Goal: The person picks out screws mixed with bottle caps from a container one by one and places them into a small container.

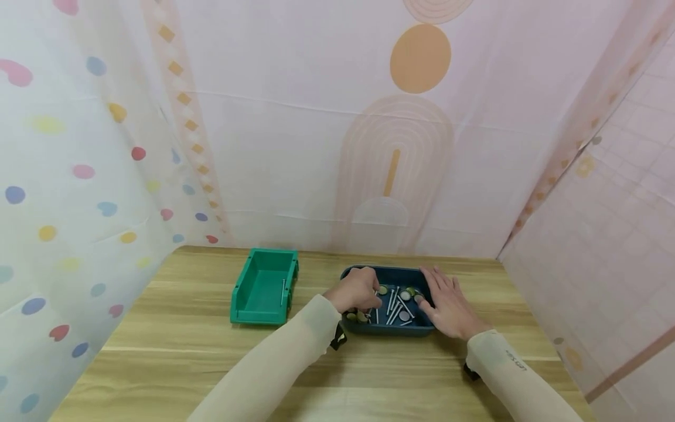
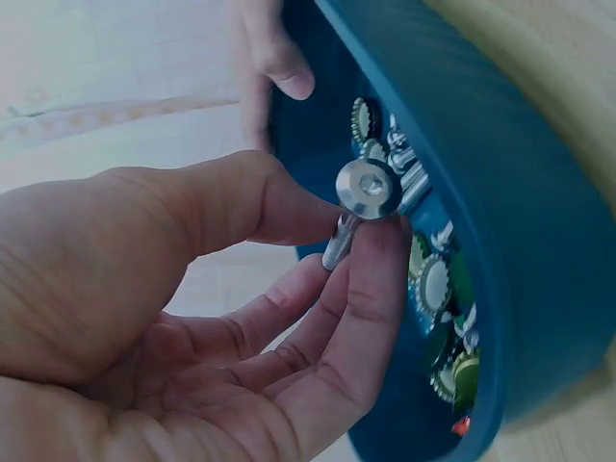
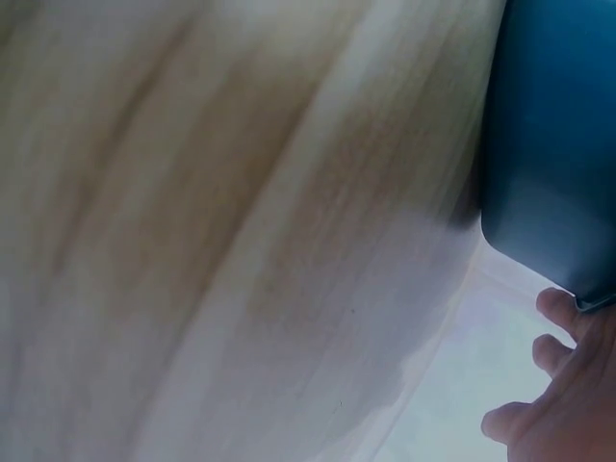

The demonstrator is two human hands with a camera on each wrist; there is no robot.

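Note:
My left hand (image 1: pixel 360 291) is over the left part of a dark blue tray (image 1: pixel 390 330). In the left wrist view, its thumb and index finger pinch a silver bolt (image 2: pixel 369 190) with a wide flat head and a hex socket. Several bolts (image 1: pixel 394 313) and bottle caps (image 1: pixel 405 295) lie mixed in the tray. At the tray's right end, my right hand (image 1: pixel 448 308) grips the rim, thumb inside and fingers outside. The right wrist view shows some of those fingers (image 3: pixel 553 356) beside the tray's outer wall.
A green open-front bin (image 1: pixel 258 316) stands to the left on the wooden table (image 1: pixel 174 334), with one bolt (image 1: pixel 283 292) leaning against its right inner wall. Patterned cloth (image 1: pixel 295 146) hangs behind the table and on both sides.

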